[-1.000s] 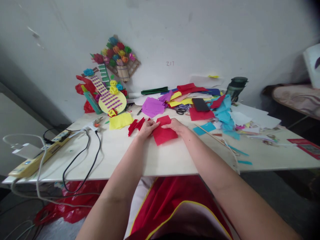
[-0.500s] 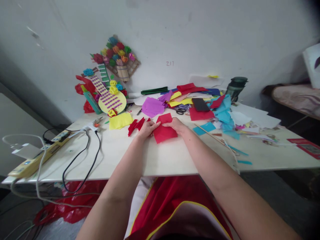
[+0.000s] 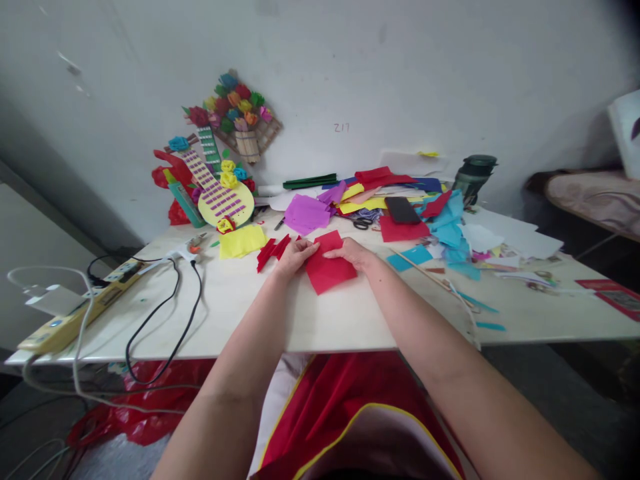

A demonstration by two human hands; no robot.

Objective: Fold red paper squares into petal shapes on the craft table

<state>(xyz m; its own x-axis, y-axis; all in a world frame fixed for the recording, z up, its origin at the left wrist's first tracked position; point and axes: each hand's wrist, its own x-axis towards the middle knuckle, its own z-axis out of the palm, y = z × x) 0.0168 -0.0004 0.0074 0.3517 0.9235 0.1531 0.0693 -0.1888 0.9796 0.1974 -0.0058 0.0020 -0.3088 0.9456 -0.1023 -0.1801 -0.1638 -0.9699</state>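
Between my two hands is a square of red crepe paper (image 3: 327, 270), tilted above the white table. My left hand (image 3: 299, 255) pinches its left edge, thumb on top and the other fingers mostly hidden. At the upper right edge my right hand (image 3: 351, 252) grips it, thumb lying across the face of the paper. Pleated red paper pieces (image 3: 273, 250) lie just left of my left hand. A stack of yellow paper squares (image 3: 243, 241) rests farther left, and purple paper sheets (image 3: 307, 212) lie behind my hands.
A glue gun (image 3: 181, 253) with a looping black cord and a power strip (image 3: 80, 310) sit at left. Paper-flower crafts (image 3: 227, 200) lean on the wall. Scissors (image 3: 363, 223), a phone (image 3: 403, 210), blue paper (image 3: 410, 258), a wooden stick (image 3: 425, 273) and a bottle (image 3: 473, 179) are to the right.
The red paper has turned slightly, and its lower corner now hangs a little lower. Both hands keep hold of it in nearly the same place. The view has shifted slightly.
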